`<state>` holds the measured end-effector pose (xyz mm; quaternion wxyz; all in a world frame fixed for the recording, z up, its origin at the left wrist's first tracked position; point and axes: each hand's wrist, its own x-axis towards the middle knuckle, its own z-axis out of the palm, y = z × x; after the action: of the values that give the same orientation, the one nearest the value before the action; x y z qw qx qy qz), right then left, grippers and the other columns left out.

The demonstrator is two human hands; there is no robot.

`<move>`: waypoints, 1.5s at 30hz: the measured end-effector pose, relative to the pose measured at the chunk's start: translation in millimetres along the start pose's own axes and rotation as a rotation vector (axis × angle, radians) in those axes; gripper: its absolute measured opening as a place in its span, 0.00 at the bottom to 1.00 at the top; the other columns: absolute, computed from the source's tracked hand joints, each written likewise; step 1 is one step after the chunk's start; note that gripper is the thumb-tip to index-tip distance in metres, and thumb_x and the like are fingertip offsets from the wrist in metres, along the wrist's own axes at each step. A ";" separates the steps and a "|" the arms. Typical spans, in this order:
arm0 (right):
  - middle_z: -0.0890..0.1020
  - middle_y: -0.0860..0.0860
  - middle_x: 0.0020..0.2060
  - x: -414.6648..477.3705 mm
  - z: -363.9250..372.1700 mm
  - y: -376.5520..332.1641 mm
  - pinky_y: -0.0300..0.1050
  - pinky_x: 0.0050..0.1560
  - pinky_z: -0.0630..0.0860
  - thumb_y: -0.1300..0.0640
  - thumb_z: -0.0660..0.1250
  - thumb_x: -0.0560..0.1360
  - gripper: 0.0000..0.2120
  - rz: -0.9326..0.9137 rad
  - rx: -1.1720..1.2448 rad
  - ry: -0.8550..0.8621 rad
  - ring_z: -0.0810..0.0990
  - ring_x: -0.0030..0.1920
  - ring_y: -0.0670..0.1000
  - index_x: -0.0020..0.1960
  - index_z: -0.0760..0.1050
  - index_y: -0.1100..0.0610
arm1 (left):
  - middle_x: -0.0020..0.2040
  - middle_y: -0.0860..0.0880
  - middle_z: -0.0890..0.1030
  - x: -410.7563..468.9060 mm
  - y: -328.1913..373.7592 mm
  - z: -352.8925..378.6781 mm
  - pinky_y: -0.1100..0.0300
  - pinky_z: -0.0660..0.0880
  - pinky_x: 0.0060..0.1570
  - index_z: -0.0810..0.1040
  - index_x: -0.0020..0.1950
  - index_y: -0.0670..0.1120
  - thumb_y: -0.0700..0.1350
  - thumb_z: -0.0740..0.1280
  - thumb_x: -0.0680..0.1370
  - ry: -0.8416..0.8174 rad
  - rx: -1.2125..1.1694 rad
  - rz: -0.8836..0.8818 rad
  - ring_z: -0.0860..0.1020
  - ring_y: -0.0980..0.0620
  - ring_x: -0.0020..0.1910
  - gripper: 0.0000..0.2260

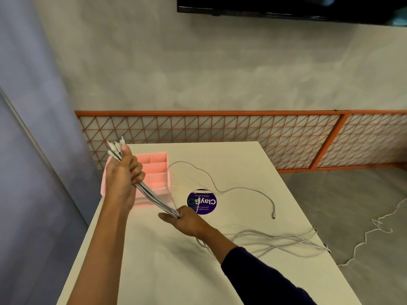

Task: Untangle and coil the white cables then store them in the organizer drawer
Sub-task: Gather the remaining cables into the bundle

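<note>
Left hand (123,175) grips the white cables (154,197) by their gathered plug ends, raised over the pink organizer (157,164); right hand (187,221) holds the bundle lower down, seemingly pulling it taut so tangled tails trailing across the surface (154,271) can be straightened.

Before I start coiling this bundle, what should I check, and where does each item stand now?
1. Left hand grips the connector ends: ok.
2. Right hand holds the cable bundle stretched straight: ok.
3. All cables gathered: not ok. A loose cable lies apart on the table.
4. Tails on the table: not ok. A trailing cable lies on the floor.
5. Pink organizer drawer open: cannot tell.
</note>
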<state>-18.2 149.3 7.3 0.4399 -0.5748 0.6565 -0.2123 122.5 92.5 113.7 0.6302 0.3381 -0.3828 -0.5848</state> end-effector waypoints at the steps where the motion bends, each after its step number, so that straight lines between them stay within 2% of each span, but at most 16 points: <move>1: 0.65 0.49 0.26 -0.2 -0.7 5.8 0.41 0.30 0.60 0.38 0.65 0.74 0.27 0.010 -0.023 0.000 0.64 0.26 0.47 0.30 0.59 0.54 | 0.23 0.56 0.60 -1.1 -2.3 -0.3 0.68 0.55 0.20 0.62 0.31 0.50 0.51 0.58 0.83 0.007 0.003 -0.004 0.57 0.61 0.21 0.20; 8: 0.66 0.47 0.27 -4.0 -1.1 50.7 0.37 0.30 0.60 0.38 0.62 0.76 0.23 0.102 -0.021 -0.003 0.64 0.27 0.44 0.31 0.60 0.50 | 0.23 0.57 0.60 2.1 -4.2 -7.6 0.68 0.56 0.19 0.60 0.33 0.49 0.52 0.57 0.83 0.055 0.024 0.008 0.57 0.61 0.21 0.19; 11: 0.67 0.46 0.27 -2.6 -0.3 52.3 0.38 0.31 0.61 0.41 0.62 0.77 0.21 0.098 -0.005 0.001 0.64 0.27 0.44 0.32 0.61 0.51 | 0.23 0.57 0.59 -1.8 -9.7 -7.6 0.68 0.57 0.20 0.61 0.34 0.48 0.51 0.58 0.82 0.082 0.003 -0.001 0.57 0.60 0.21 0.18; 18: 0.65 0.48 0.25 3.5 -3.0 56.7 0.41 0.30 0.59 0.43 0.63 0.77 0.24 0.085 -0.051 0.055 0.62 0.26 0.46 0.29 0.61 0.54 | 0.23 0.56 0.61 7.0 -16.6 -27.3 0.69 0.59 0.22 0.65 0.38 0.47 0.43 0.56 0.84 0.112 -0.322 -0.130 0.60 0.60 0.21 0.14; 21: 0.65 0.48 0.23 0.5 -6.5 61.6 0.41 0.30 0.59 0.46 0.64 0.77 0.25 0.048 -0.108 0.088 0.62 0.25 0.46 0.27 0.61 0.54 | 0.23 0.56 0.61 8.5 -15.2 -31.8 0.70 0.57 0.21 0.64 0.37 0.47 0.42 0.55 0.84 0.143 -0.328 -0.116 0.59 0.61 0.20 0.15; 23: 0.68 0.48 0.25 -3.5 -8.0 72.7 0.41 0.30 0.61 0.45 0.62 0.78 0.23 0.096 -0.182 0.113 0.66 0.27 0.47 0.27 0.63 0.52 | 0.23 0.56 0.61 9.0 -12.3 -31.3 0.70 0.56 0.21 0.62 0.35 0.47 0.43 0.55 0.84 0.153 -0.305 -0.089 0.58 0.61 0.20 0.16; 26: 0.70 0.46 0.27 -9.8 -9.5 95.3 0.42 0.37 0.67 0.41 0.61 0.77 0.21 0.208 -0.252 0.165 0.73 0.35 0.52 0.29 0.66 0.51 | 0.23 0.56 0.61 8.5 -12.3 -30.6 0.70 0.56 0.21 0.61 0.35 0.48 0.42 0.55 0.84 0.170 -0.287 -0.064 0.58 0.61 0.20 0.16; 29: 0.71 0.46 0.28 -15.3 -14.9 111.4 0.42 0.39 0.67 0.43 0.61 0.77 0.20 0.266 -0.275 0.200 0.74 0.38 0.53 0.29 0.66 0.51 | 0.23 0.56 0.61 7.8 -12.1 -32.8 0.70 0.56 0.22 0.62 0.36 0.48 0.43 0.55 0.84 0.207 -0.283 -0.043 0.59 0.61 0.20 0.16; 33: 0.72 0.48 0.32 -24.2 -29.0 127.5 0.43 0.41 0.68 0.47 0.60 0.77 0.18 0.313 -0.338 0.281 0.72 0.40 0.55 0.31 0.66 0.52 | 0.23 0.56 0.61 7.7 -12.3 -36.9 0.69 0.55 0.22 0.61 0.35 0.48 0.44 0.56 0.84 0.262 -0.255 -0.025 0.58 0.61 0.20 0.17; 36: 0.75 0.51 0.40 -25.9 -38.1 135.1 0.45 0.47 0.72 0.47 0.59 0.77 0.11 0.329 -0.440 0.311 0.77 0.47 0.56 0.42 0.73 0.52 | 0.22 0.57 0.61 2.7 -22.2 -32.1 0.69 0.55 0.21 0.61 0.35 0.48 0.42 0.56 0.84 0.305 -0.177 -0.041 0.58 0.61 0.20 0.17; 38: 0.76 0.52 0.43 -27.2 -43.1 142.1 0.44 0.48 0.72 0.44 0.58 0.78 0.14 0.347 -0.507 0.342 0.79 0.52 0.56 0.49 0.75 0.53 | 0.22 0.57 0.61 1.2 -24.0 -25.7 0.69 0.55 0.20 0.61 0.36 0.49 0.42 0.56 0.83 0.312 -0.114 -0.024 0.58 0.61 0.20 0.16; 41: 0.79 0.53 0.50 -32.5 -47.5 162.6 0.44 0.48 0.73 0.39 0.58 0.78 0.22 0.427 -0.512 0.320 0.79 0.54 0.56 0.55 0.77 0.55 | 0.23 0.57 0.62 5.0 -13.4 -21.0 0.68 0.56 0.20 0.61 0.38 0.48 0.43 0.56 0.83 0.313 -0.056 0.039 0.59 0.61 0.21 0.14; 42: 0.79 0.53 0.53 -34.1 -48.4 169.4 0.44 0.50 0.73 0.40 0.58 0.78 0.21 0.452 -0.500 0.311 0.79 0.55 0.56 0.55 0.77 0.56 | 0.23 0.58 0.62 6.1 -11.0 -20.8 0.68 0.56 0.20 0.61 0.38 0.48 0.43 0.57 0.83 0.316 -0.048 0.055 0.59 0.61 0.21 0.14; 45: 0.79 0.55 0.56 -37.0 -51.6 181.3 0.45 0.54 0.72 0.48 0.58 0.79 0.11 0.468 -0.493 0.312 0.77 0.57 0.57 0.49 0.74 0.54 | 0.23 0.58 0.63 5.8 -13.4 -23.6 0.69 0.57 0.20 0.61 0.38 0.48 0.43 0.57 0.83 0.332 -0.038 0.060 0.59 0.61 0.21 0.13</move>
<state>-165.4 217.6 -95.6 0.2194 -0.4584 0.8608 -0.0265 137.0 85.1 91.3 0.7084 0.4064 -0.2721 -0.5089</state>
